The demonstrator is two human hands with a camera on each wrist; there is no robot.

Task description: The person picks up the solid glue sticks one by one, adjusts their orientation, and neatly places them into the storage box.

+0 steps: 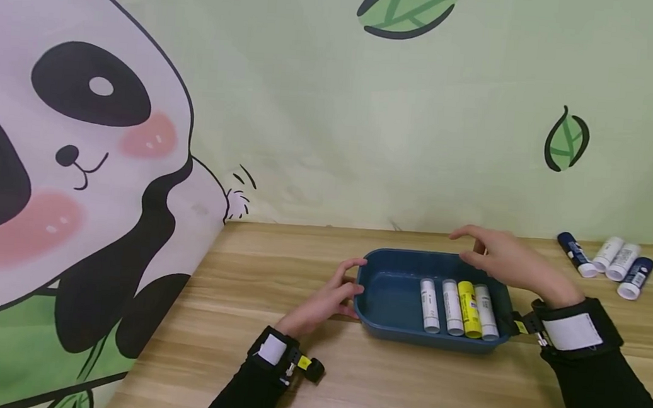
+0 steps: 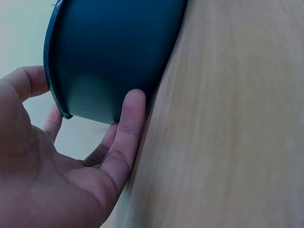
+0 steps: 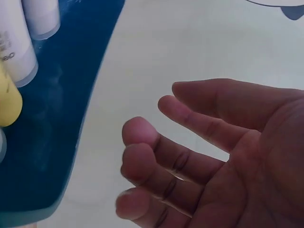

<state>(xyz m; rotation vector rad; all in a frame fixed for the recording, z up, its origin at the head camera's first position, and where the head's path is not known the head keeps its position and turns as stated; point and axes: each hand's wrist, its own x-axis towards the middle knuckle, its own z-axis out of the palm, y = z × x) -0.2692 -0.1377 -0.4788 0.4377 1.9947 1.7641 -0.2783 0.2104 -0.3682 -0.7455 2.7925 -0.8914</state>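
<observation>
A blue tray stands on the wooden table with several glue sticks in its right part. Three are white, such as this white glue stick, and between two of those lies a yellow glue stick. My left hand touches the tray's left end, its fingers spread along the outer wall and one digit at the rim. Above the tray's far right edge hovers my right hand, holding nothing. The right wrist view has its fingers loosely bent, apart from the rim.
Right of the tray, at the back of the table, lie two white glue sticks and two dark blue glue sticks. Behind the table hangs a green backdrop with a printed panda and leaves.
</observation>
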